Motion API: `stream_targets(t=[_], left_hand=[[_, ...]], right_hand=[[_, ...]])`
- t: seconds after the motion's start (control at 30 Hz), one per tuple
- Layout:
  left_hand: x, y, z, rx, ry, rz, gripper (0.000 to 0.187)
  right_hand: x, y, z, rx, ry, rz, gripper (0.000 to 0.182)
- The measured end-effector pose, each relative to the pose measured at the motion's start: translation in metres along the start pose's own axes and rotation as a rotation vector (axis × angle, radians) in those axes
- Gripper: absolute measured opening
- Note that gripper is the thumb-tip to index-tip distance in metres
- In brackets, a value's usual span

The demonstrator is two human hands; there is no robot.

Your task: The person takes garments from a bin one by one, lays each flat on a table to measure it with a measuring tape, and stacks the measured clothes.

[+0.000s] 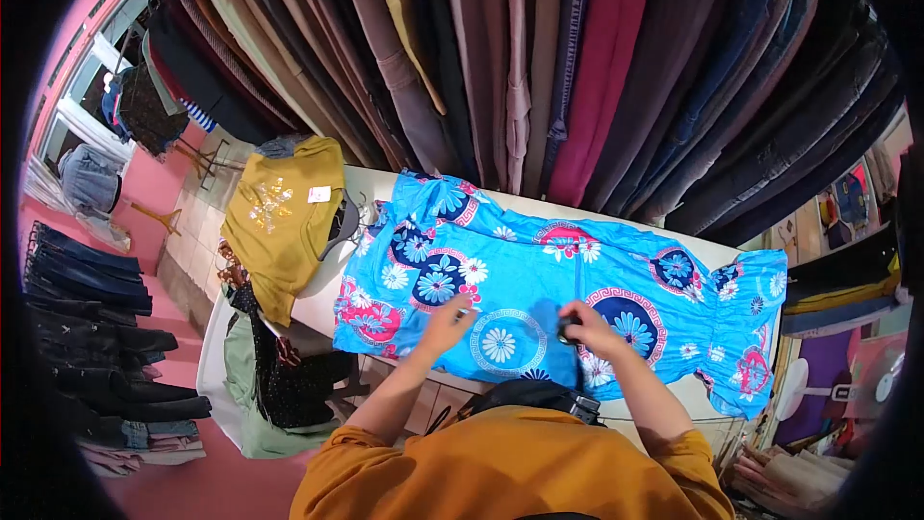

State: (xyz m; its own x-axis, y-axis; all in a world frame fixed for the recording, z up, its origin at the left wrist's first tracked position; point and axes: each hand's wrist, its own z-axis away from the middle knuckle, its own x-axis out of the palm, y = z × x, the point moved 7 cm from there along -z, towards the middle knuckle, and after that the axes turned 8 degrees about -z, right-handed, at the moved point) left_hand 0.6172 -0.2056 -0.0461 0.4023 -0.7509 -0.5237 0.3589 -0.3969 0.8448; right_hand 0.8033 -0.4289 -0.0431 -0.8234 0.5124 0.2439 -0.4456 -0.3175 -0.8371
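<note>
A bright blue garment (529, 274), like a loose dress, lies spread across the white table. It has pink and navy medallions, white daisies and gathered bands near its right end. My left hand (449, 325) is over the middle of the garment, its fingers loosely apart and holding nothing. To the right, my right hand (595, 331) is closed around a small black object (566, 329) whose kind I cannot make out. A dark strap or cord runs below that hand toward my waist.
A mustard top (289, 221) with a white tag lies at the table's left end. Dark and pale green clothes (245, 395) hang below it. A dense row of hanging trousers (597, 77) borders the far side. Folded jeans (87, 270) line the left wall; a white fan (794, 390) stands right.
</note>
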Motion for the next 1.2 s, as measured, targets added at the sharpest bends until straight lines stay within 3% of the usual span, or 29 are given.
stream_targets(t=[0.03,0.07,0.13,0.4,0.47,0.53,0.57,0.6,0.67,0.7,0.8,0.87,0.93,1.0,1.07,1.2], left_hand=[[0.028,0.0,-0.003,-0.125,-0.226,0.243,0.036],[0.033,0.011,-0.008,-0.126,-0.222,0.243,0.036],[0.063,0.014,0.008,-0.66,-0.484,0.705,0.029],[0.048,-0.019,-0.005,-0.562,-0.418,0.677,0.017],[0.002,-0.021,-0.036,-0.192,-0.242,0.198,0.014],[-0.06,-0.038,-0.057,-0.152,0.086,-0.192,0.01],[-0.092,-0.049,-0.064,0.035,0.264,-0.348,0.009],[-0.125,-0.058,-0.067,-0.104,0.363,-0.416,0.009],[-0.177,-0.088,-0.067,-0.131,0.625,-0.658,0.006],[-0.193,-0.089,-0.063,-0.181,0.672,-0.733,0.005],[-0.213,-0.102,-0.058,-0.246,0.761,-0.765,0.004],[-0.214,-0.122,-0.057,-0.256,0.792,-0.711,0.003],[-0.212,-0.144,-0.062,-0.38,0.741,-0.838,0.005],[-0.209,-0.149,-0.062,-0.338,0.774,-0.838,0.008],[-0.206,-0.146,-0.065,-0.339,0.707,-0.878,0.01],[-0.209,-0.158,-0.065,-0.307,0.689,-0.868,0.011]], right_hand=[[0.021,-0.012,-0.008,-0.074,-0.015,0.129,0.033],[0.04,-0.014,-0.02,-0.255,-0.035,0.191,0.033],[0.078,-0.034,-0.025,-0.51,-0.027,0.564,0.033],[0.106,-0.039,-0.02,-0.502,-0.163,0.669,0.034],[0.086,-0.041,-0.023,-0.502,-0.093,0.74,0.03],[0.054,-0.044,-0.019,-0.532,0.048,0.87,0.026],[0.034,-0.048,-0.015,-0.564,0.121,0.93,0.025],[0.013,-0.053,-0.008,-0.504,0.206,0.976,0.024],[-0.034,-0.056,0.013,-0.422,0.352,1.063,0.024],[-0.047,-0.07,0.031,-0.488,0.392,1.102,0.019],[-0.105,-0.06,0.059,-0.376,0.487,1.071,0.029],[-0.123,-0.054,0.078,-0.307,0.505,1.192,0.014],[-0.137,-0.037,0.081,-0.244,0.532,1.165,0.015],[-0.147,-0.008,0.078,-0.195,0.492,1.057,0.016],[-0.12,-0.027,0.082,-0.286,0.479,1.331,0.018],[-0.117,-0.022,0.08,-0.313,0.459,1.357,0.023]])
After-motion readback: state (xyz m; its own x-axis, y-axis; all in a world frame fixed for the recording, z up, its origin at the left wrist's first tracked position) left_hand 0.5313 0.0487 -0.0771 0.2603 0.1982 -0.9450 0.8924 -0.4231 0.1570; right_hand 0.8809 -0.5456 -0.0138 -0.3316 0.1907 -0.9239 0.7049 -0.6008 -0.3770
